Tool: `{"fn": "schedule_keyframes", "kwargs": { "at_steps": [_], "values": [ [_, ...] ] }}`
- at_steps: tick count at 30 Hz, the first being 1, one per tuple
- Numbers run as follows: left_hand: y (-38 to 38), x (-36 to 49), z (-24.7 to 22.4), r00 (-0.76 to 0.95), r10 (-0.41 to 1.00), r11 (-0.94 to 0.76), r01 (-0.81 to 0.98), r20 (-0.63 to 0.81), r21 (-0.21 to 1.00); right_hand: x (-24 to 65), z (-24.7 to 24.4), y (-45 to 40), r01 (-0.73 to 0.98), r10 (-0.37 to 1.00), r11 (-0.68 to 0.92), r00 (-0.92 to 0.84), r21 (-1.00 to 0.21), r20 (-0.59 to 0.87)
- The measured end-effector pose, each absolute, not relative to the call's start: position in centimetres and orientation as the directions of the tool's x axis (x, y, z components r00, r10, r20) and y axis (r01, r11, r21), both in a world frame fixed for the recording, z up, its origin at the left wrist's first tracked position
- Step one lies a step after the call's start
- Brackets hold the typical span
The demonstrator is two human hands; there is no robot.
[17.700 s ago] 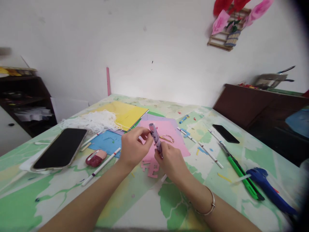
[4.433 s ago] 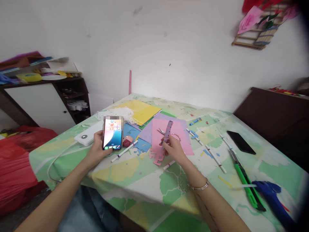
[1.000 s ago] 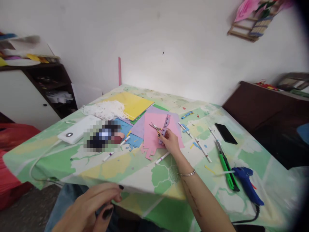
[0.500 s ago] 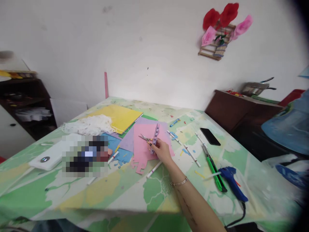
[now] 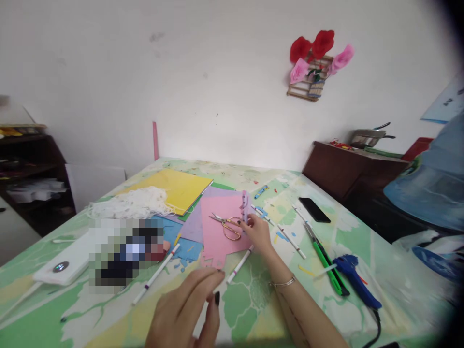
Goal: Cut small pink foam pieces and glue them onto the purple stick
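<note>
So the person's left hand (image 5: 188, 304) is up over the near edge of the table (image 5: 123, 319), thumb and fingers apart with nothing visible between them. Over by the near right corner there's a blue glue gun (image 5: 357, 280) with its cord trailing off, and a green box cutter (image 5: 328, 266) right beside it. Toward the left edge sits a white device (image 5: 68, 261) with a round display; the stuff next to it is pixelated, can't tell what it is.

A white stick (image 5: 241, 263) slants just below the right hand (image 5: 259, 234), which is pinched on the lower end of a purple spotted piece (image 5: 245, 208), held roughly upright at the right side of a pink sheet (image 5: 213, 205). Gold-handled scissors (image 5: 224, 221) lie on that sheet, blades a bit apart, handles near the fingers.

Black phone (image 5: 314, 210) is near the right edge. Further back on the left: a messy heap of white string (image 5: 130, 203), then a yellow sheet (image 5: 177, 186) toward the far edge. Red and pink flowers (image 5: 322, 43) hang on the wall beyond.
</note>
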State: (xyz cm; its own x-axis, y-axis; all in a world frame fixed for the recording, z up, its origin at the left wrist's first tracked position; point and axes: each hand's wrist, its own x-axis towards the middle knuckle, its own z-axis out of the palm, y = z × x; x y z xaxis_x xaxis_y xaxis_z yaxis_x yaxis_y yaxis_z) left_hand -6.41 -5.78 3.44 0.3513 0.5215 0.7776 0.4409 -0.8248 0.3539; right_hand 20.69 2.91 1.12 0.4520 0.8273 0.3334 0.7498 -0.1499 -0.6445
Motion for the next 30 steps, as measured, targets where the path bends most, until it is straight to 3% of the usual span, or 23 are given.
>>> {"fn": "schedule_keyframes", "kwargs": {
  "at_steps": [5, 11, 15, 25, 30],
  "values": [
    [-2.0, -5.2, 1.8, 0.461, 0.486, -0.858, 0.411, 0.742, 0.307, 26.5, 2.5, 2.8, 0.72, 0.679, -0.423, 0.653, -0.55, 0.334],
    [-0.4, -6.7, -2.3, 0.504, 0.573, -0.82, 0.339, 0.646, 0.461, 32.3, 1.8, 2.4, 0.625, 0.559, -0.648, 0.778, -0.435, 0.285],
    [-0.3, -6.8, -2.6, 0.561, 0.635, -0.755, 0.305, 0.531, 0.58, 33.6, 0.1, 2.3, 0.623, 0.592, -0.697, 0.779, -0.356, 0.204],
    [-1.8, -6.6, -1.3, 0.673, 0.592, -0.784, 0.352, 0.444, 0.512, 34.0, -0.9, 2.6, 0.686, 0.642, -0.685, 0.728, -0.248, 0.241],
    [-1.7, -6.8, -0.9, 0.689, 0.622, -0.731, 0.34, 0.372, 0.592, 34.5, -1.8, 2.8, 0.689, 0.637, -0.683, 0.724, -0.242, 0.266]
  ]
}}
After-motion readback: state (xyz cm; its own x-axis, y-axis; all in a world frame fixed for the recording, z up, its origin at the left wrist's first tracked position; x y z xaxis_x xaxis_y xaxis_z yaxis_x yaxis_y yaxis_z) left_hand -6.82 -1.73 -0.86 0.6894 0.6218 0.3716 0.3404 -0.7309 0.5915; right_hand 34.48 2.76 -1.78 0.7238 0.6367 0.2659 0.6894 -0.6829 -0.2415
